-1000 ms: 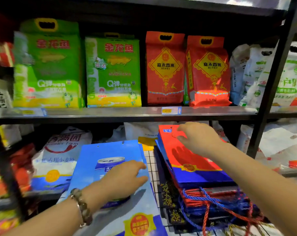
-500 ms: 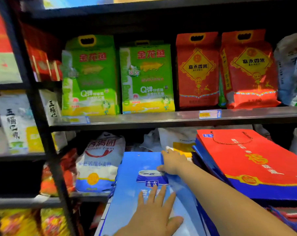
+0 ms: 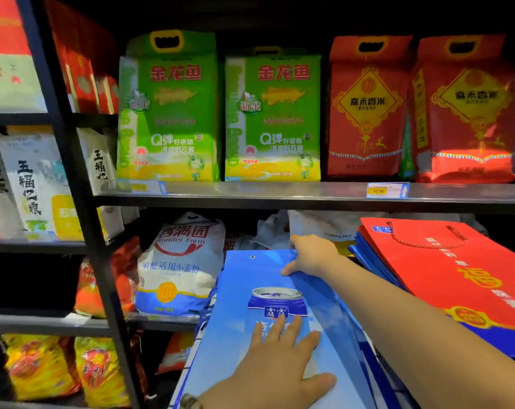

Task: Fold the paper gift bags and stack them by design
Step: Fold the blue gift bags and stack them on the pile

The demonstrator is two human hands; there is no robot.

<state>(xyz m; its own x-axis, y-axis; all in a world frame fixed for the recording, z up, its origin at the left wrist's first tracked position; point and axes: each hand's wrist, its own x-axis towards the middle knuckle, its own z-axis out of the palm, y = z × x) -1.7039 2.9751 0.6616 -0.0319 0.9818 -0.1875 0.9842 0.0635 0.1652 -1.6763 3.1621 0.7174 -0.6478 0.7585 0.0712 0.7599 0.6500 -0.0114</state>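
Note:
A blue paper gift bag (image 3: 238, 314) printed with a beer can lies flat in front of me. My left hand (image 3: 275, 369) presses on its lower middle with straight, spread fingers. My right hand (image 3: 312, 255) reaches across to the bag's far right corner and grips the edge there, thumb on top; its fingertips are hidden behind the edge. To the right, a red gift bag (image 3: 445, 278) with a red rope handle tops a stack of flattened bags, whose blue edges show beneath it.
A black metal shelf unit (image 3: 280, 196) stands right behind the bags, with green and red rice bags above. A white flour sack (image 3: 179, 267) sits left of the blue bag. A black upright post (image 3: 82, 202) runs down the left, with more sacks beyond it.
My right hand left the red bag stack and moved left to the blue bag's far right corner. My left hand flattened out on the blue bag. The view swung left.

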